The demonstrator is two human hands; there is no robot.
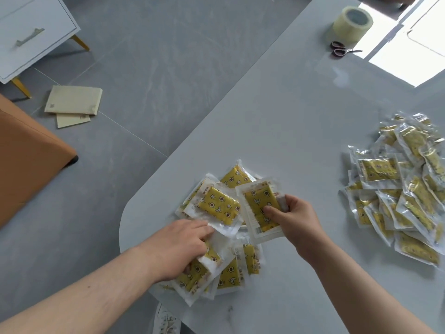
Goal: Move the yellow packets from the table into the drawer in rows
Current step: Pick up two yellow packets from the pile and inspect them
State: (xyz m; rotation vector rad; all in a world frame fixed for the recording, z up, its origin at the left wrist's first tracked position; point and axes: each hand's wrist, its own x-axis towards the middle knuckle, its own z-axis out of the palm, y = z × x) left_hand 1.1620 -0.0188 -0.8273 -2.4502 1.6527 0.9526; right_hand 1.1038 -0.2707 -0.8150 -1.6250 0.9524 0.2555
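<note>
I have the right hand (295, 216) pinching one packet (258, 208) between thumb and curled fingers (269, 209). The packet lies at 9 o'clock from that hand, raised a little over the near heap (225, 208) of yellow packets, with its long axis running from about 11 to 5 o'clock. The left hand (181, 247) is at 7 o'clock on the same heap, with its fingers curled round a bunch of packets (204, 263) at the heap's near side.

A second heap (404, 189) lies well apart at 3 o'clock, nearer the right hand.

The drawer (31, 37) is far off at 10 o'clock, across bare floor (156, 80), and its front looks closed, so nothing is in it yet. The left hand is the nearer one to it.

The table (277, 116) rounds off at 8 o'clock just beside the left hand, and its edge runs away toward 1 o'clock. I judge the carry goes out over that edge. An orange seat (26, 153) and flat cardboard (73, 100) lie along the 9 to 10 o'clock line and narrow the way. The tape roll (352, 22) and scissors (343, 49) at 1 o'clock are well out of it.
</note>
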